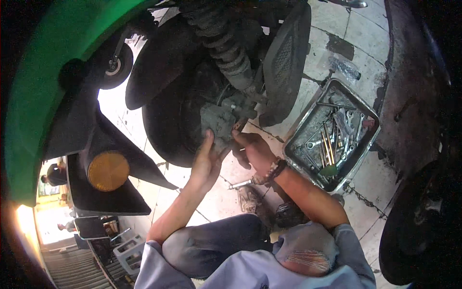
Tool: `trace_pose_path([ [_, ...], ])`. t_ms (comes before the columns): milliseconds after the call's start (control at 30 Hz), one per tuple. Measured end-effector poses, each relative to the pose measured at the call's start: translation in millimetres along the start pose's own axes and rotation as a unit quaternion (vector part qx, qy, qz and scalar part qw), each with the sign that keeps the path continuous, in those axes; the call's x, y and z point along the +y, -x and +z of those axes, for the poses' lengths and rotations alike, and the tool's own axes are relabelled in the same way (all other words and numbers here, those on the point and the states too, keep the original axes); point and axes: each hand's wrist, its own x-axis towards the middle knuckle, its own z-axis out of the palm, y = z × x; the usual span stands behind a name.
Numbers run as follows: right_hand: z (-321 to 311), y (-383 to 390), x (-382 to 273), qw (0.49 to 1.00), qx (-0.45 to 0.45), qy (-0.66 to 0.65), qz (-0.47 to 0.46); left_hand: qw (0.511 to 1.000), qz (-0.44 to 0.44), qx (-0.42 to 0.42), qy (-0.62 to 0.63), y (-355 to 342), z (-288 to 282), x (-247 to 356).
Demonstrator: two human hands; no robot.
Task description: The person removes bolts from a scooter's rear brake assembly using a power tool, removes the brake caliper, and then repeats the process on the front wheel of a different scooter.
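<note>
The left hand (204, 164)'s grip is closed on the lower edge of 1 dusty grey part (217, 123), beside the dark wheel (166, 120) and below a coiled spring (222, 45). The right hand (257, 151) is at its right; I cannot tell its grip. 1 tool tray (357, 159) lies nearby.

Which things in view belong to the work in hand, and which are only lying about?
Seemingly in the work:
grey block-shaped part, held by the left hand; right hand close by
wheel
shock absorber
probably the tool tray with wrenches

Seemingly lying about:
clear plastic item on the tiled floor
white plastic seat, background
</note>
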Motion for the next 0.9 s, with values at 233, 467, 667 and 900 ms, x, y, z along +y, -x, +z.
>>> trace_pose_path([
  [233,11,7,0,0.802,0.141,0.457,-0.359,1.000,-0.002,-0.008,-0.008,3,-4,4],
  [467,-1,3,-3,0.966,0.015,0.228,-0.120,1.000,0.011,-0.006,-0.007,-2,-11,-5],
  [667,12,22,-3,0.839,0.130,0.436,-0.299,1.000,0.010,0.016,-0.016,1,-4,-3],
  [900,11,3,5,0.922,0.077,0.279,-0.258,0.999,0.007,0.015,0.029,-4,-21,-10],
])
